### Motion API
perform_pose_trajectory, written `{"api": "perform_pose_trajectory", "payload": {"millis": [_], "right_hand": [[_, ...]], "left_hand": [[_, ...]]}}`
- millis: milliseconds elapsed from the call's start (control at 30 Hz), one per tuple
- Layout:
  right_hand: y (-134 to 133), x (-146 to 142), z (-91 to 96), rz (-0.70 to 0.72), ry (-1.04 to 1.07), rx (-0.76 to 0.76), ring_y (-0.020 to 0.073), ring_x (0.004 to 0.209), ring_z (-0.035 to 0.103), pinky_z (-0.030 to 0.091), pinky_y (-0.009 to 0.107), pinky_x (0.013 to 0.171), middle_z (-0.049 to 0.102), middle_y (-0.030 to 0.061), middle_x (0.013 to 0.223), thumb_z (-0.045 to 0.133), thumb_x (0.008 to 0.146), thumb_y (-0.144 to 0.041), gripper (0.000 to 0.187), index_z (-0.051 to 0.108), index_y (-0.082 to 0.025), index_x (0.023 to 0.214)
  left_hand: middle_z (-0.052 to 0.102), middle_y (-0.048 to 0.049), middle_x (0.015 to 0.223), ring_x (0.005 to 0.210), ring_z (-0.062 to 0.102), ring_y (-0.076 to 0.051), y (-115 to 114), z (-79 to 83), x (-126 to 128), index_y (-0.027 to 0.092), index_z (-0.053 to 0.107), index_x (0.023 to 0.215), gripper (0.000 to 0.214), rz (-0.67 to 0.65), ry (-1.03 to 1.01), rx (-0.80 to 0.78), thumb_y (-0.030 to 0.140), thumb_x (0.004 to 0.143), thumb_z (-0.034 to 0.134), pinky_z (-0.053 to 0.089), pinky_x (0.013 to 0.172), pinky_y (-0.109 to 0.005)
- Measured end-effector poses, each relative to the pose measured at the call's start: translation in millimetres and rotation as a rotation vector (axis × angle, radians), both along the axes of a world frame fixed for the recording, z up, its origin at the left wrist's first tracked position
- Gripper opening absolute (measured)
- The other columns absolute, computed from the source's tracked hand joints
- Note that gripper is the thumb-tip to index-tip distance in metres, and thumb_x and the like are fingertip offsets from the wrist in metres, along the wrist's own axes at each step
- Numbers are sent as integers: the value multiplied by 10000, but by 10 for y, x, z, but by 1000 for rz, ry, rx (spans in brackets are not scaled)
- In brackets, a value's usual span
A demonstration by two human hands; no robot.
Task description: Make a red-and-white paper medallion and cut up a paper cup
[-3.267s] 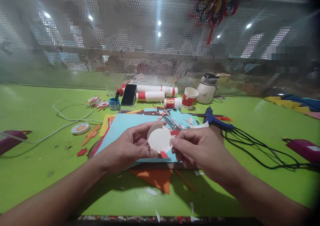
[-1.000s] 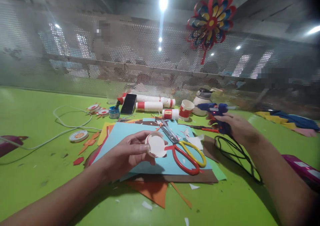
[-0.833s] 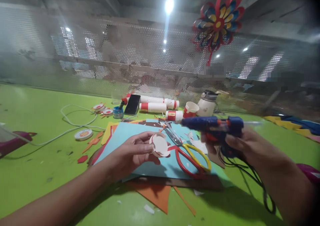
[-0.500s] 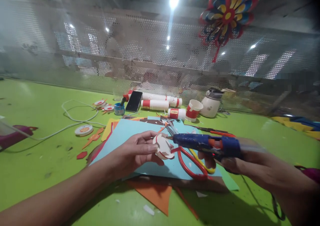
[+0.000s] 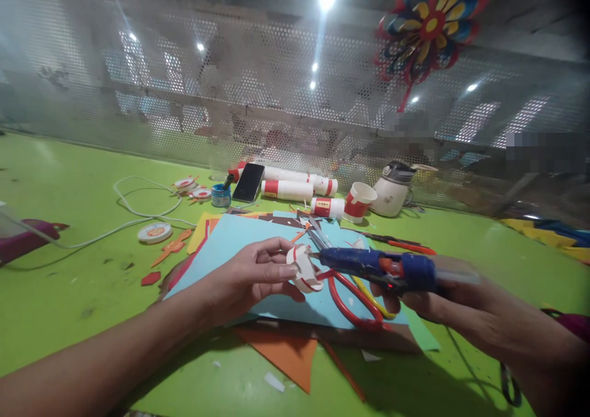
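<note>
Between its thumb and fingers, my left hand (image 5: 258, 275) grips a small white paper-cup piece with red edging (image 5: 304, 270). A dark blue hot glue gun (image 5: 373, 266) is in my right hand (image 5: 442, 300), its small light glowing red. The gun's nozzle points left and sits at the upper edge of the paper piece; whether the two touch I cannot tell. Under both hands lie light blue paper sheets (image 5: 221, 251). Red-handled scissors (image 5: 343, 303) rest on them, with a yellow handle (image 5: 375, 297) beside, partly hidden by my right hand.
Behind the sheets stand a blue paint jar (image 5: 221, 195), a phone (image 5: 249, 182), white-and-red cup tubes (image 5: 288, 190), a paper cup (image 5: 359, 202) and a white kettle-like bottle (image 5: 391, 189). A white cord (image 5: 115, 225) curls at left near a tape roll (image 5: 155, 232). Orange paper (image 5: 286, 355) lies in front.
The paper piece has turned slightly in my left hand, showing more of its inside. The glue gun stays close to its edge. The whole view has shifted a little.
</note>
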State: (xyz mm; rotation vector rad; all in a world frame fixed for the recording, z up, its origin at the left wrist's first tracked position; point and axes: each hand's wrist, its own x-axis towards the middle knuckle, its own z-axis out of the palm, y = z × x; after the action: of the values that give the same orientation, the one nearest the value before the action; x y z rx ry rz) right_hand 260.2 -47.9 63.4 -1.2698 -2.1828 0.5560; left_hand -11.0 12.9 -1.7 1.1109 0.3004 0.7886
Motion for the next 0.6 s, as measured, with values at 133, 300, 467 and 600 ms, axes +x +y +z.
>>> {"api": "perform_pose_trajectory", "payload": {"millis": [133,300,467,600], "right_hand": [[4,-50,29,39,-99,-17,188,659,602,498,266,562,683,48,793,516,864,-469,309,687,-212,844],[-8,-99,44,52,-122,22,175,628,585,480,256,531,667,50,750,473,888,-459,338,654,-197,773],[-31,-109,32,54,-135,48,167,624,584,478,244,526,657,47,723,456,905,-425,325,644,-192,781],[-53,-90,6,24,-104,16,168,635,598,488,242,537,661,38,731,477,897,-415,278,626,-199,806]], "left_hand": [[692,-140,915,786,656,-171,-9,5,-5,84,596,1041,269,0,3,-2,154,783,633,533,733,-294],[696,-147,907,829,664,-195,-11,11,-7,79,596,1023,259,0,6,-11,163,782,641,533,731,-301],[701,-159,909,807,665,-187,-24,22,-4,75,597,1004,245,15,3,-16,160,779,646,530,720,-295],[700,-169,920,829,666,-201,-25,21,-3,72,594,1002,239,27,13,-9,154,782,639,529,721,-300]]}}
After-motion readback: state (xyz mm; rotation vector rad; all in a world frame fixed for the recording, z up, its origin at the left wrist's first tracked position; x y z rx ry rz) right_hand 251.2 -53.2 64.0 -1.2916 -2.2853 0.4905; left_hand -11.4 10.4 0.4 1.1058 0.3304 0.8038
